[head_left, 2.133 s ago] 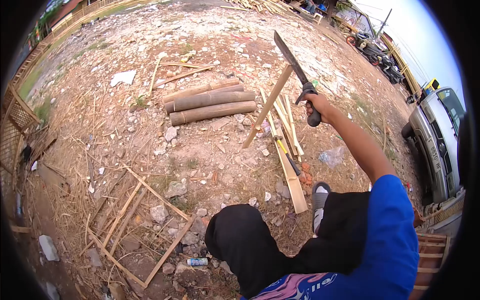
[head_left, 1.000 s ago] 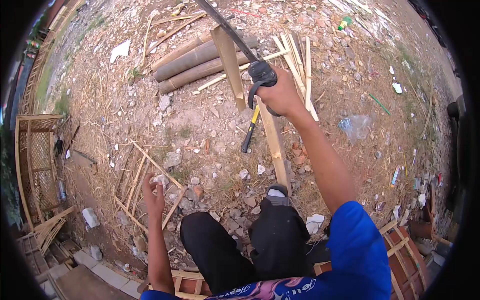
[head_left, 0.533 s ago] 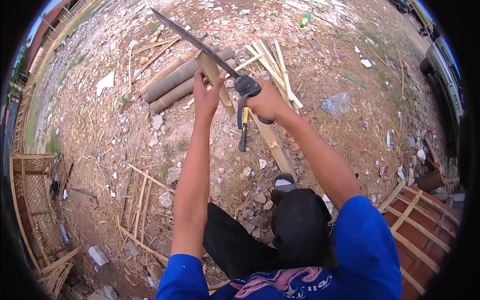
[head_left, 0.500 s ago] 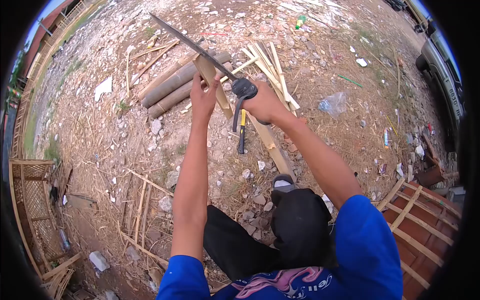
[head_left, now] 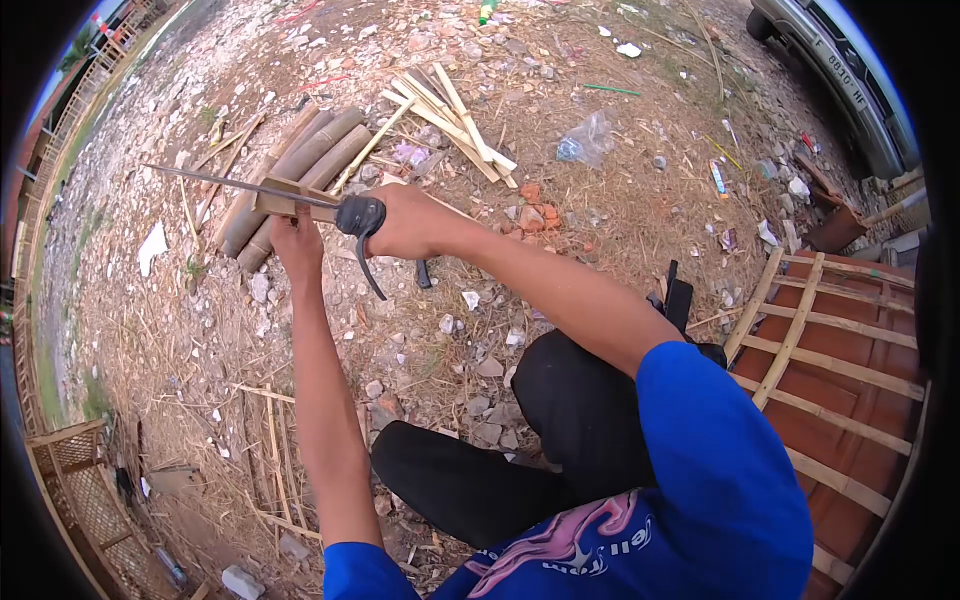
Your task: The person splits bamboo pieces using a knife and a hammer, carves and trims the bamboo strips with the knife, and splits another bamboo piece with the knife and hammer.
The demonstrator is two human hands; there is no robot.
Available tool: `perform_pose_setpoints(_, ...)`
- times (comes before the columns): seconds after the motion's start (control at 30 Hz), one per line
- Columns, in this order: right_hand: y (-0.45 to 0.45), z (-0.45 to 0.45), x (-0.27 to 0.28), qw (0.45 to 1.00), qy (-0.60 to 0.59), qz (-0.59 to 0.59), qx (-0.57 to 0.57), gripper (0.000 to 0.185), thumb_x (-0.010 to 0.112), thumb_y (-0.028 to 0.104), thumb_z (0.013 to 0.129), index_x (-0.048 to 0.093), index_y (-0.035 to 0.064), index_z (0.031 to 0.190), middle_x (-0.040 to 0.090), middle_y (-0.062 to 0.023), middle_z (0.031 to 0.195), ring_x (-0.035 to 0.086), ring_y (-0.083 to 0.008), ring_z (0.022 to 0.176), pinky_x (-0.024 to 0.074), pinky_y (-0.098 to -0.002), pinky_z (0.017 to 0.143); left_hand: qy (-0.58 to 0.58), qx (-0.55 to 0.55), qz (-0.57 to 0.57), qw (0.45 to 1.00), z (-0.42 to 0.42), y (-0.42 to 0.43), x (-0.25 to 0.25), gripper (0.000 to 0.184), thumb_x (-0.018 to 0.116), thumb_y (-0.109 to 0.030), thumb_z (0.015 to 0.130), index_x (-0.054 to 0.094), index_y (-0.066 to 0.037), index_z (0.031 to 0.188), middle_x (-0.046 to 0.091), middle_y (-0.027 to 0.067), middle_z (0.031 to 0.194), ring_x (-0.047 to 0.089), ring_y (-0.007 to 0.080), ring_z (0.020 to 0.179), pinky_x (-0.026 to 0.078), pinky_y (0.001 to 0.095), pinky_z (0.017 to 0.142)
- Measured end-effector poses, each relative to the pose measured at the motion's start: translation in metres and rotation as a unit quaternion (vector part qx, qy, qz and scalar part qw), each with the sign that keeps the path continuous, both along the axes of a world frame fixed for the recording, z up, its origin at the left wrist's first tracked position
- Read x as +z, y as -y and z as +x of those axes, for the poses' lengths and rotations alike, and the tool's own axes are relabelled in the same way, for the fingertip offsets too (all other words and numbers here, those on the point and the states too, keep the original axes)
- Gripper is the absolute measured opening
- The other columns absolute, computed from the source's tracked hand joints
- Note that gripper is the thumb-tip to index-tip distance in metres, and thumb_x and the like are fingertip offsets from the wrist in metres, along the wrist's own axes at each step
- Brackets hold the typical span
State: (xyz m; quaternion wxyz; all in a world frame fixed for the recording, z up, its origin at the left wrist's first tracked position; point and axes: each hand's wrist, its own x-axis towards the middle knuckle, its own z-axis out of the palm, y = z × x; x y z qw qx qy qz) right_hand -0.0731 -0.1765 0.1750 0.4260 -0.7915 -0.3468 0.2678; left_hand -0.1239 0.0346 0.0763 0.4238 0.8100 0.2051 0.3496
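My right hand [head_left: 402, 222] is closed round the black-wrapped handle [head_left: 360, 214] of a machete, and a dark strap dangles from it. The machete's long blade [head_left: 215, 180] points left, nearly level, across a split bamboo piece [head_left: 290, 198]. My left hand [head_left: 297, 245] grips that bamboo from below, close under the blade. Whether the edge has entered the bamboo cannot be made out. Beneath my right wrist, the black handle of a hammer [head_left: 424, 273] lies on the ground, its head hidden.
Thick bamboo poles [head_left: 325, 150] lie beyond my hands, with split bamboo strips [head_left: 455, 125] beside them. Broken bricks [head_left: 540, 212] and stones litter the ground. A slatted bamboo frame [head_left: 835, 375] is at right, a lattice panel [head_left: 85, 500] at left, and a parked vehicle [head_left: 840, 75] far right.
My hands have shifted left and lower in view. The machete blade has gone from a steep slant to nearly level, and the bamboo has tipped with it. My head view has turned.
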Motion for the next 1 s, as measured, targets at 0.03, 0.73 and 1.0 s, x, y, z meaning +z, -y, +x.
perform_pose_setpoints(0.03, 0.002, -0.003, -0.008, 1.0, -0.006, 0.031, 0.002, 0.035, 0.073, 0.025, 0.064, 0.068, 0.0009, 0.089, 0.069, -0.0197, 0.086, 0.067, -0.0333, 0.082, 0.0532, -0.0392, 0.076, -0.018, -0.006, -0.003, 1.0, -0.003, -0.004, -0.002, 0.04, 0.058, -0.03, 0.099, 0.059, 0.008, 0.114, 0.069, 0.0181, 0.1, 0.063, 0.0228, 0.09, 0.048, 0.0358, 0.082)
perform_pose_setpoints(0.73, 0.035, -0.027, -0.038, 0.986, -0.118, 0.109, 0.043, 0.024, 0.068, 0.013, 0.055, 0.066, -0.0008, 0.075, 0.068, -0.0206, 0.076, 0.069, -0.0358, 0.077, 0.0568, -0.0411, 0.071, -0.077, 0.12, -0.13, 0.981, -0.075, 0.002, -0.003, 0.038, 0.071, -0.031, 0.09, 0.06, 0.002, 0.105, 0.064, 0.0077, 0.082, 0.061, 0.0135, 0.068, 0.054, 0.0273, 0.059)
perform_pose_setpoints(1.0, 0.058, -0.055, -0.013, 0.973, -0.148, 0.169, 0.063, 0.026, 0.071, 0.015, 0.06, 0.065, -0.0011, 0.079, 0.066, -0.0223, 0.074, 0.067, -0.0382, 0.076, 0.0542, -0.0435, 0.069, -0.101, 0.099, -0.065, 0.988, -0.119, 0.008, 0.025, 0.033, 0.071, -0.025, 0.091, 0.061, 0.002, 0.106, 0.064, 0.0077, 0.082, 0.063, 0.0133, 0.07, 0.054, 0.0264, 0.059)
